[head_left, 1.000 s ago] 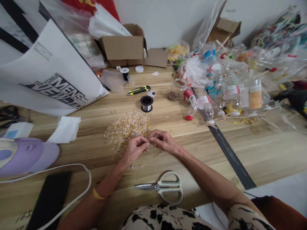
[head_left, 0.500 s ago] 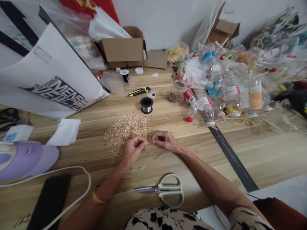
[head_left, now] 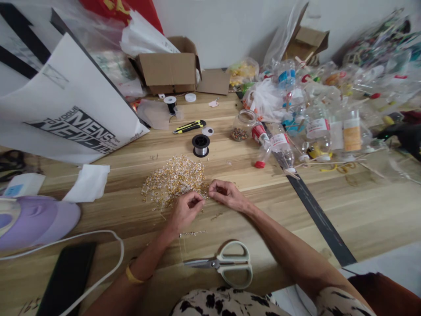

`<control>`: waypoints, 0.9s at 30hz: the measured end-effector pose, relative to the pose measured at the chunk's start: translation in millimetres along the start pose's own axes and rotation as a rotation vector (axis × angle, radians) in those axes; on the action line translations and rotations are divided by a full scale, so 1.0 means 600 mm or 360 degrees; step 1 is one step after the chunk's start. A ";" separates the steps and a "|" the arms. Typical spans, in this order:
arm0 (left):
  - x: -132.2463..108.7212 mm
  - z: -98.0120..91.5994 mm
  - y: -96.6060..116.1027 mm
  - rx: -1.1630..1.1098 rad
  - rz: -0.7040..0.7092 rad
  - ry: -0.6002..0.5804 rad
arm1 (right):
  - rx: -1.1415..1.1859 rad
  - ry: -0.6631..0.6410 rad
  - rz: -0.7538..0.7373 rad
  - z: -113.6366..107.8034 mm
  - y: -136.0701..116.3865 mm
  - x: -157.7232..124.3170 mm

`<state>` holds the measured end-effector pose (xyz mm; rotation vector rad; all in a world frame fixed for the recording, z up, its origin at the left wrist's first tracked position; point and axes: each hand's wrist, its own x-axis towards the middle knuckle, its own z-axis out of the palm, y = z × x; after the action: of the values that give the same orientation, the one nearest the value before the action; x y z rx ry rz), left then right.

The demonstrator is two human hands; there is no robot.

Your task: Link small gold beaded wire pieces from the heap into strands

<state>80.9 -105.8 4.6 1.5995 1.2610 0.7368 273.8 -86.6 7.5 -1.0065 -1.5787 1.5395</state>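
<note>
A heap of small gold and clear beaded pieces (head_left: 173, 179) lies on the wooden table (head_left: 362, 210). My left hand (head_left: 184, 210) and my right hand (head_left: 225, 194) meet at the heap's near right edge, fingertips pinched together on a tiny beaded piece that is too small to make out. A short beaded strand (head_left: 192, 233) lies on the table just below my left hand. Pale green scissors (head_left: 226, 263) rest shut near the table's front edge, between my forearms.
A wire spool (head_left: 201, 145), a yellow utility knife (head_left: 190, 126) and a bead jar (head_left: 242, 124) sit beyond the heap. Plastic bottles (head_left: 315, 127) crowd the right. A cardboard box (head_left: 169, 66), white bag (head_left: 66, 109), purple cap (head_left: 36, 217), white cable (head_left: 95, 274) and black phone (head_left: 67, 278) lie left.
My left hand has slid slightly toward me and the fingertips have shifted on the small piece; the camera has tilted a little. Nothing else has moved.
</note>
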 end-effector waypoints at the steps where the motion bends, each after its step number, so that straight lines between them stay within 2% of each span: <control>1: 0.000 0.001 0.000 0.0023 0.0013 0.0000 | -0.0008 -0.0011 -0.0005 0.000 -0.001 0.000; 12: -0.002 0.005 0.029 0.0376 0.0106 0.0053 | 0.0004 -0.0085 -0.0055 -0.004 0.000 0.001; 21: 0.000 0.008 0.024 0.0511 0.0126 0.0080 | -0.0003 -0.0102 -0.0013 -0.004 -0.003 0.001; 27: 0.000 0.011 0.033 0.0682 0.0158 0.0033 | 0.0010 -0.0118 -0.0029 -0.003 -0.002 0.001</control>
<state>94.6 -108.7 20.2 2.0147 1.4299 0.5679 275.1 -85.2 8.8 -0.9387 -1.6281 1.5847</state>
